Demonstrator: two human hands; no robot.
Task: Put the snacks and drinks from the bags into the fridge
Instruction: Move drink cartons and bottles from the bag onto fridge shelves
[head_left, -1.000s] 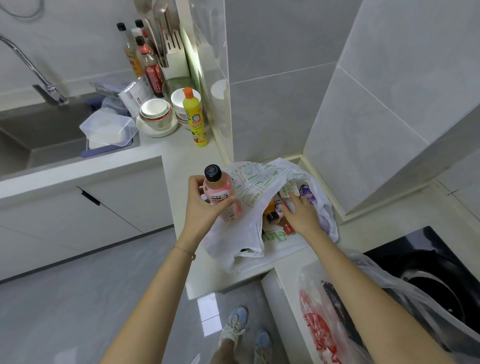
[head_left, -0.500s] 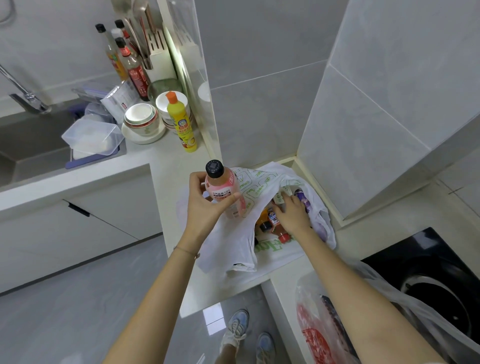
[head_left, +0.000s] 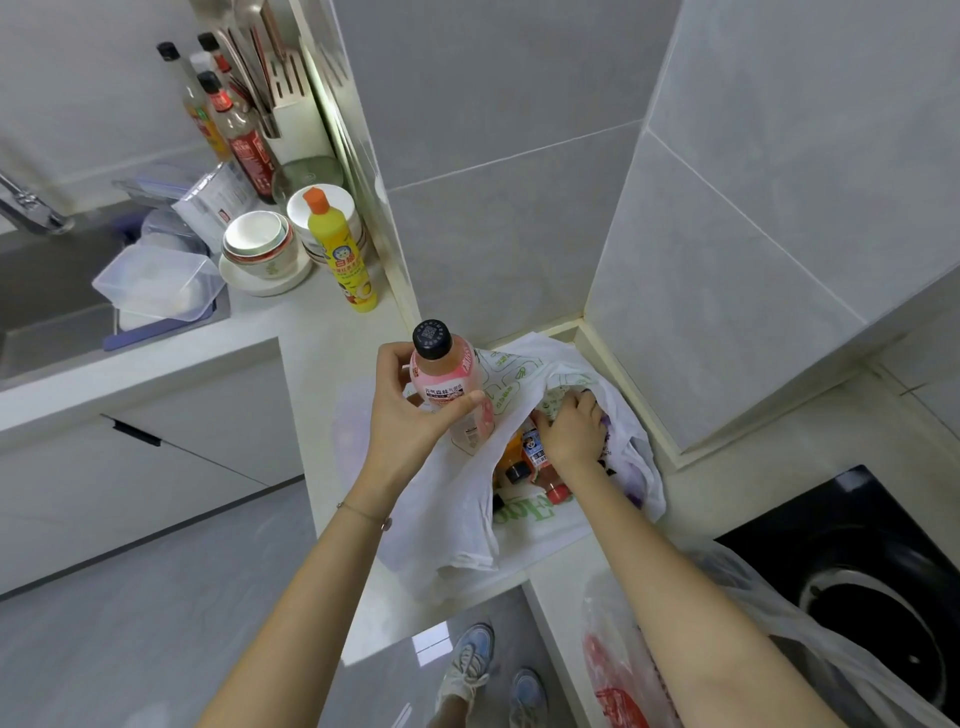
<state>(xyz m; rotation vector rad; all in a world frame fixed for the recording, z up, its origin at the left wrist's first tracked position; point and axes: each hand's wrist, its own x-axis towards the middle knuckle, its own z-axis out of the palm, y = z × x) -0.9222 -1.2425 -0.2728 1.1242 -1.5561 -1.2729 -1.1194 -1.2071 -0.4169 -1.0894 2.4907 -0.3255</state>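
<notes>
My left hand (head_left: 410, 421) grips a pink drink bottle (head_left: 451, 382) with a black cap, held upright above the counter. A white plastic bag (head_left: 457, 514) with green print lies open in the counter's corner. My right hand (head_left: 571, 428) is inside the bag's mouth, resting on the items there; whether its fingers close on anything is hidden. Beside it in the bag lie small bottles (head_left: 524, 462) with orange and red contents. A second, clear bag (head_left: 618, 670) with red print sits at the lower right.
Left of the bag stand a yellow dish-soap bottle (head_left: 343, 254), stacked bowls (head_left: 260, 249), a clear plastic box (head_left: 156, 283), sauce bottles (head_left: 239, 130) and a knife block (head_left: 291, 109) by the sink (head_left: 41, 291). A black hob (head_left: 862, 561) is at the right. Tiled walls (head_left: 519, 208) enclose the corner.
My right hand has pushed a little deeper into the white bag. The pink bottle stays held upright in my left hand. The view has shifted slightly.
</notes>
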